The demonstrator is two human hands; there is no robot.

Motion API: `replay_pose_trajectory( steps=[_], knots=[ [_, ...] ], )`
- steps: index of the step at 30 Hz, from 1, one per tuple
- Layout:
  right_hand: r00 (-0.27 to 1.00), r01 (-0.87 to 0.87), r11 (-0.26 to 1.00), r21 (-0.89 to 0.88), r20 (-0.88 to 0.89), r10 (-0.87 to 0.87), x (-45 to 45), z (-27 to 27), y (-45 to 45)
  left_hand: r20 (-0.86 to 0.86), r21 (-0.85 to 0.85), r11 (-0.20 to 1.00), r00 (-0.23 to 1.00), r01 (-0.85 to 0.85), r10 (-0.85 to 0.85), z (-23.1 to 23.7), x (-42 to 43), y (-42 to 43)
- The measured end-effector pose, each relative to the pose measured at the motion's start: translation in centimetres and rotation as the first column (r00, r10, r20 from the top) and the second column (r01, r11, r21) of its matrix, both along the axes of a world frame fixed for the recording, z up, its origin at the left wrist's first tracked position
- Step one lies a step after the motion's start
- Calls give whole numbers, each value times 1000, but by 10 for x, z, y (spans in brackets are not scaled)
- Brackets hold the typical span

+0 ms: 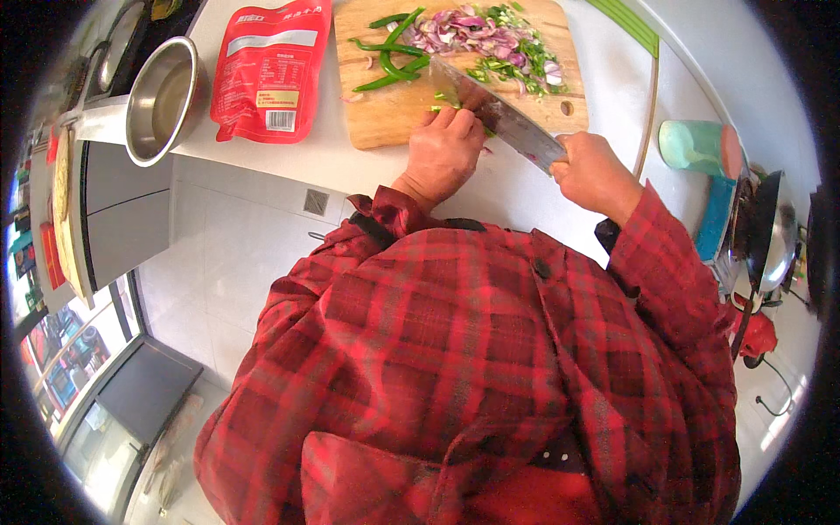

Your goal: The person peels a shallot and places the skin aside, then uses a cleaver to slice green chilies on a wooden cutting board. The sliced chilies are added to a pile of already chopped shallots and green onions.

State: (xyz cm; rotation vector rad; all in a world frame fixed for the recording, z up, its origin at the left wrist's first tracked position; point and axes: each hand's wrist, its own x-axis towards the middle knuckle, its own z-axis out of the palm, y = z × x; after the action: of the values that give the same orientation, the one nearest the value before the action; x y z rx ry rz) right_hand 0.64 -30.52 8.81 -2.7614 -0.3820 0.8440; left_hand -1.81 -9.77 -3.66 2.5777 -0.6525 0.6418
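A cleaver (504, 117) slants across the near side of a wooden cutting board (380, 121). My right hand (587, 167) is closed around its handle. The fingers of my left hand (446, 147) are curled on a green chili pepper at the board's near edge, against the blade; most of that pepper is hidden under the fingers. Cut green pieces (446, 99) lie just beyond my left fingertips. Several whole green chili peppers (394, 71) lie crossed on the left of the board. Chopped purple shallots or onions (464, 31) and sliced green chili (485, 69) are heaped behind the blade.
A red food pouch (272, 72) lies left of the board on the white countertop (367, 172). Further left, a metal bowl (163, 102) stands at the counter's edge. A green cup (690, 146) is at the right, with a wok (774, 230) beyond it.
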Motion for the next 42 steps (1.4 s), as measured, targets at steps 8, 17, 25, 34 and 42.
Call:
replay_pose_trajectory(
  steps=[8,17,25,34,42],
  knots=[
    [986,68,996,57,149,-76,-30,-26,1,-24,26,1000,1000,10,-9,4,0,2],
    [936,178,950,256,253,-244,-33,4,-22,-35,89,994,998,61,-58,7,14,10],
    [920,303,941,147,211,-330,-41,-3,-37,-28,76,979,982,187,-186,22,32,12],
    [918,251,945,211,256,-301,-38,-9,-37,-126,136,988,991,67,-50,19,28,23],
    [931,248,950,191,223,-288,-35,-11,-29,-249,-14,994,963,-106,99,23,38,26]
  ],
)
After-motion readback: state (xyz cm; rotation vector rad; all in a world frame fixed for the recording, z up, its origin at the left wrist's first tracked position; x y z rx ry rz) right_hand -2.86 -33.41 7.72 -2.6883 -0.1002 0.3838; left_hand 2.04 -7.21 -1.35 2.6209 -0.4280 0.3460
